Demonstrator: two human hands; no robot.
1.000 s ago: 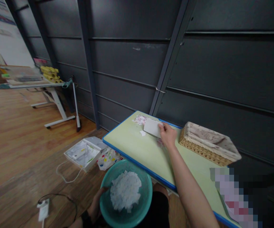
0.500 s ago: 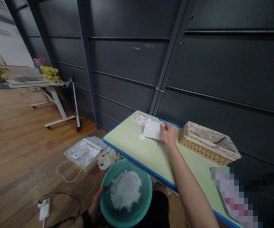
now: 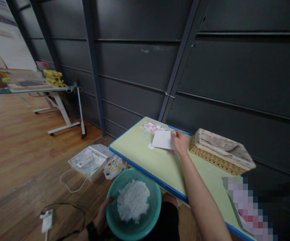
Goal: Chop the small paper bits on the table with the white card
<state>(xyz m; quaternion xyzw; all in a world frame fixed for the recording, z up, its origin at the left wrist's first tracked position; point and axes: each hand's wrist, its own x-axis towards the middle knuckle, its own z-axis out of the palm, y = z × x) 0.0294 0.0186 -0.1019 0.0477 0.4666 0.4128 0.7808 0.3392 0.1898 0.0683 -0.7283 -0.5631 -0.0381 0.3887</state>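
Note:
My right hand (image 3: 180,142) is closed on the right edge of a white rectangular card (image 3: 163,140), held just over the pale yellow-green table (image 3: 135,147). Behind and left of the card lie small white and pinkish scraps (image 3: 153,126), and a white patch (image 3: 150,146) shows at its lower left corner. My left hand (image 3: 104,211) grips the left rim of a green plastic basin (image 3: 155,214) below the table's front edge. Inside the basin is a heap of white torn bits (image 3: 133,201) that look like paper. The left fingers are partly hidden by the rim.
A lined wicker basket (image 3: 217,154) stands at the table's back right, near a pixelated item (image 3: 247,211). On the floor at left are an open white box (image 3: 87,162), a dotted plastic bag (image 3: 115,167) and a power strip (image 3: 47,221). A dark panelled wall (image 3: 135,83) rises behind.
The card in my right hand has tilted slightly and shifted a little to the right. My left hand and the basin stay in place.

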